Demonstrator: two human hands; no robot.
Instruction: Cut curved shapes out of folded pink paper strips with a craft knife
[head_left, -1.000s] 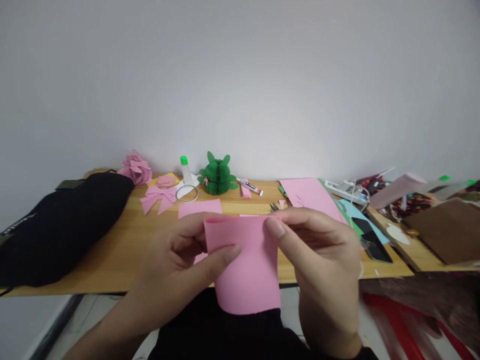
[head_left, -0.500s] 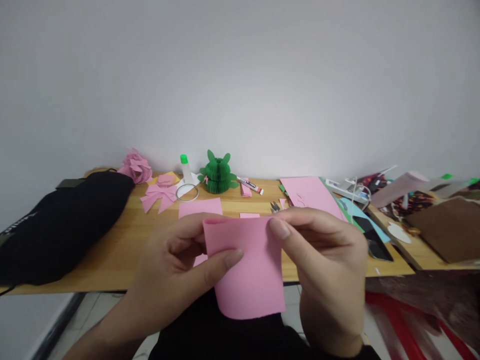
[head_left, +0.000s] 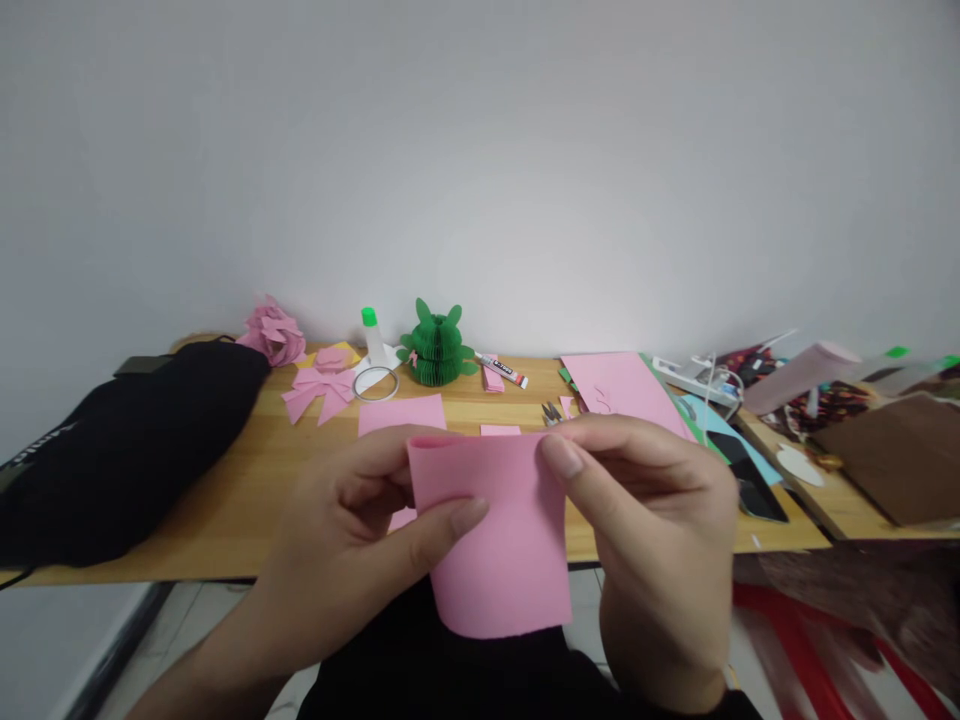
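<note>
A pink sheet of paper (head_left: pixel 499 560), bent over on itself with a rounded fold at its left side, is held up in front of the table's near edge. My left hand (head_left: pixel 367 540) grips it from the left, thumb across the front and the other fingers behind. At the upper right corner my right hand (head_left: pixel 652 530) pinches it between thumb and forefinger. Behind the hands lie another pink sheet (head_left: pixel 401 412) and a small pink strip (head_left: pixel 500 430), both partly hidden. The tips of a pair of scissors (head_left: pixel 552 413) show just beyond my right hand.
A black bag (head_left: pixel 142 450) fills the table's left. Along the wall stand a pink paper flower (head_left: pixel 271 335), a pink bow (head_left: pixel 321 390), a green-capped glue bottle (head_left: pixel 373 340), a green paper figure (head_left: pixel 437 345) and a glue tube (head_left: pixel 504 371). Rightward are pink sheets (head_left: pixel 630 385) and a phone (head_left: pixel 750 480).
</note>
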